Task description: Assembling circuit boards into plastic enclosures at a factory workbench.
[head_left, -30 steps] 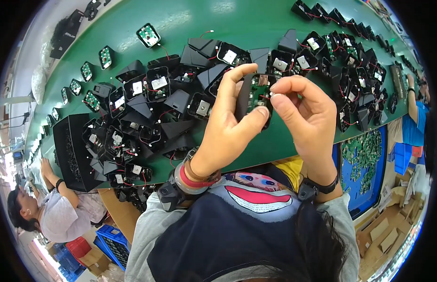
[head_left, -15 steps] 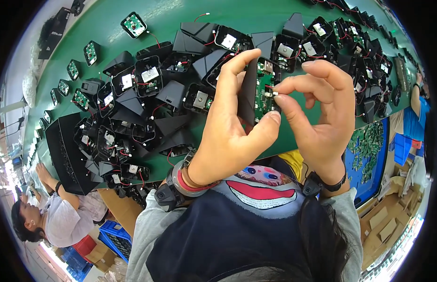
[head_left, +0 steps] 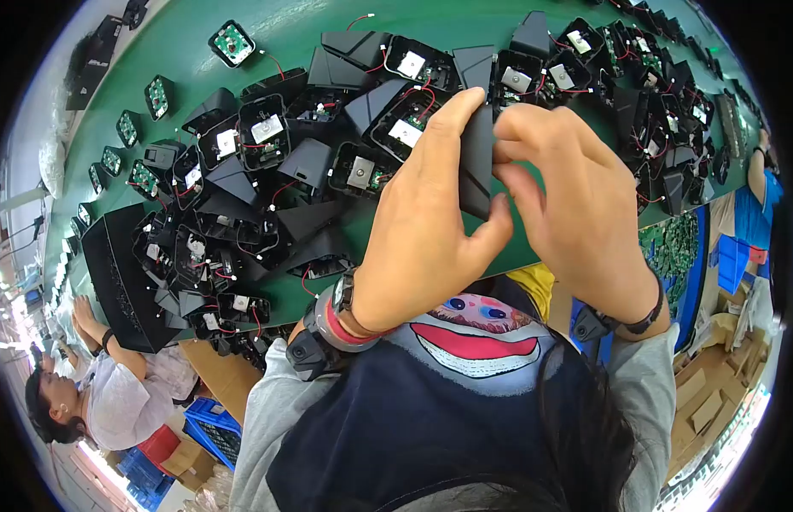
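Observation:
My left hand grips a black plastic housing by its edges, thumb at the near end and forefinger at the far end. The housing is turned so that its smooth outer side shows, and the circuit board inside is hidden. Close against its right side is my right hand, fingers curled and thumb bent in. What those fingertips hold lies out of sight behind the housing. Beyond my hands are open black housings with metal blocks, green boards and red wires.
Housings crowd the green table, with a row of boards in cases at left. A black box stands near the left edge. A blue tray of boards is at right. A person works at left, another at far right.
The housing has turned, so its board no longer shows. My right hand has rolled over, back upward, with its fingertips now behind the housing; the small white connector they pinched is out of sight.

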`<state>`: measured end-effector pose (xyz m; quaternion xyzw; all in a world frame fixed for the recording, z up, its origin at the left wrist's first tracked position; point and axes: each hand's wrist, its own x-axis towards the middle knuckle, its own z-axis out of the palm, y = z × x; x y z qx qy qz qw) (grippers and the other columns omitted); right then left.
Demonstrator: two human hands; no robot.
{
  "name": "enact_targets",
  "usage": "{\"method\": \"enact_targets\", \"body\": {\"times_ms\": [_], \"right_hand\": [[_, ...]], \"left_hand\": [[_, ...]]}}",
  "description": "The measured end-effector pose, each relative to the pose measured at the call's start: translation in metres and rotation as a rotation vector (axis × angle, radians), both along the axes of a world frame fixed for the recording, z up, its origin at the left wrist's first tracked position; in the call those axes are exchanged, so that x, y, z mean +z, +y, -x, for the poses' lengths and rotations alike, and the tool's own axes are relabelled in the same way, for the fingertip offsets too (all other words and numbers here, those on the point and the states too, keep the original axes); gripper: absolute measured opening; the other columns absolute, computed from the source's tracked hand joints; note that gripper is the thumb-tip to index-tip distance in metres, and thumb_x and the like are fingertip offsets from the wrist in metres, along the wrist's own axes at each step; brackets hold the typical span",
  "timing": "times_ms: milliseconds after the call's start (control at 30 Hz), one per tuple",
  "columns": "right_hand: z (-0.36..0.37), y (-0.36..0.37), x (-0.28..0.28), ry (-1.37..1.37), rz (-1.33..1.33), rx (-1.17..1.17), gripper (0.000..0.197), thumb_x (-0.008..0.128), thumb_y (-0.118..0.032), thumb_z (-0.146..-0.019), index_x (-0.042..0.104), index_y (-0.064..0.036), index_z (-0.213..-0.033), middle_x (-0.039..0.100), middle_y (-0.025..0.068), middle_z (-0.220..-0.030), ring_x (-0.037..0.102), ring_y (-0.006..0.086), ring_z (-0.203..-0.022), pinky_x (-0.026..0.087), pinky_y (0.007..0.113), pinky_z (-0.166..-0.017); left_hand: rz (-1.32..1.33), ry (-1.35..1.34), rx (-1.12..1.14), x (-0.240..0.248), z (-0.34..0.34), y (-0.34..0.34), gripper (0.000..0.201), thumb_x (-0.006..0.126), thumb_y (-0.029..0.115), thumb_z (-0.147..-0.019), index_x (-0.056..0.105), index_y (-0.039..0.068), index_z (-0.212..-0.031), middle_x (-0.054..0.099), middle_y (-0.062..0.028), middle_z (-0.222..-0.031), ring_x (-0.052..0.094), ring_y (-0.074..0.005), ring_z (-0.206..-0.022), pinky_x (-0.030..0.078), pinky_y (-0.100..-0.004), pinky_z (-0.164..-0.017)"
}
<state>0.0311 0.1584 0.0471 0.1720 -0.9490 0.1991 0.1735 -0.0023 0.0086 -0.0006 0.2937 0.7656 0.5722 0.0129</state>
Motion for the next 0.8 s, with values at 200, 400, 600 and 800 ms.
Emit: {"method": "enact_targets", "body": {"times_ms": [200, 400, 600, 800], "right_hand": [[0.013, 0.017, 0.011, -0.460, 0.539, -0.070, 0.033, 0.065, 0.009, -0.065, 0.053, -0.0024, -0.094, 0.051, 0.0003, -0.079, 0.048, 0.0068, -0.068, 0.040, 0.020, -0.059], [0.005, 0.017, -0.001, -0.369, 0.514, -0.045, 0.024, 0.067, 0.005, -0.070, 0.056, -0.0014, -0.090, 0.052, 0.0012, -0.083, 0.049, 0.0072, -0.069, 0.039, 0.019, -0.058], [-0.013, 0.013, -0.013, -0.047, 0.385, -0.135, 0.011, 0.066, 0.004, -0.075, 0.062, -0.0005, -0.084, 0.059, 0.0041, -0.089, 0.053, 0.0080, -0.065, 0.041, 0.020, -0.053], [-0.014, 0.000, -0.014, -0.226, 0.807, -0.241, 0.009, 0.067, 0.004, -0.079, 0.063, 0.0011, -0.086, 0.062, 0.0032, -0.079, 0.056, 0.0061, -0.066, 0.044, 0.019, -0.058]], "left_hand": [[-0.153, -0.187, -0.102, 0.005, 0.000, 0.000, 0.066, 0.058, 0.003, -0.071, 0.036, 0.000, -0.133, 0.050, -0.0145, -0.118, 0.052, -0.0240, -0.109, 0.039, -0.0334, -0.097], [-0.322, -0.350, -0.153, 0.001, 0.001, 0.001, 0.069, 0.058, 0.003, -0.074, 0.028, 0.003, -0.137, 0.049, -0.0114, -0.114, 0.050, -0.0159, -0.103, 0.041, -0.0291, -0.090], [-0.351, -0.521, -0.229, 0.003, -0.003, 0.008, 0.068, 0.059, 0.002, -0.075, 0.029, 0.004, -0.136, 0.046, -0.0110, -0.118, 0.048, -0.0161, -0.106, 0.039, -0.0284, -0.093], [-0.318, -0.404, -0.198, -0.003, -0.003, 0.009, 0.069, 0.056, 0.000, -0.075, 0.027, 0.003, -0.138, 0.046, -0.0109, -0.122, 0.047, -0.0178, -0.113, 0.037, -0.0310, -0.098]]}}
